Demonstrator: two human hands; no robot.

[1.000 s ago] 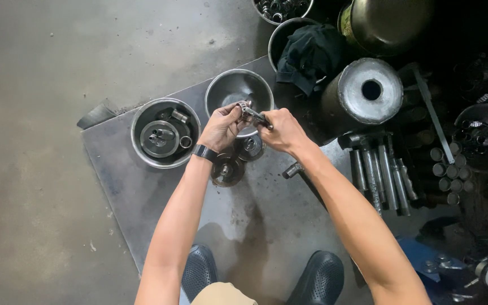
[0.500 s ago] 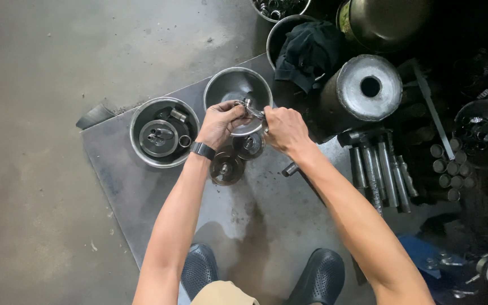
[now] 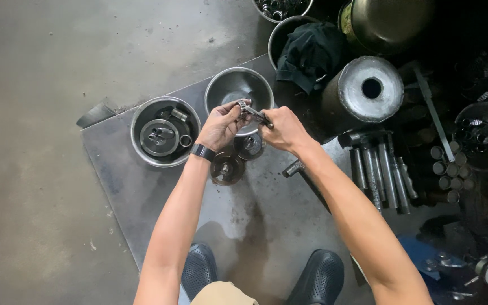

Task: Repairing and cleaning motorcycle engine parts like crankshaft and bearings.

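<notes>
Concrete floor lies under us, with a steel plate (image 3: 142, 192) laid on it as our work surface. We hold a small metal part (image 3: 252, 113) up between both hands, over the near rim of the empty bowl (image 3: 238, 87) — likely so anything that drops is caught. Our left hand (image 3: 218, 125) is curled shut around one end; the right hand (image 3: 283, 130) pinches the other end closed, steadying it. Left of that bowl sits a second bowl (image 3: 139, 141) holding loose pieces, kept together. Two round discs (image 3: 227, 168) rest just below the hands, and a hammer (image 3: 295, 168) lies right of the discs — all within reach.
</notes>
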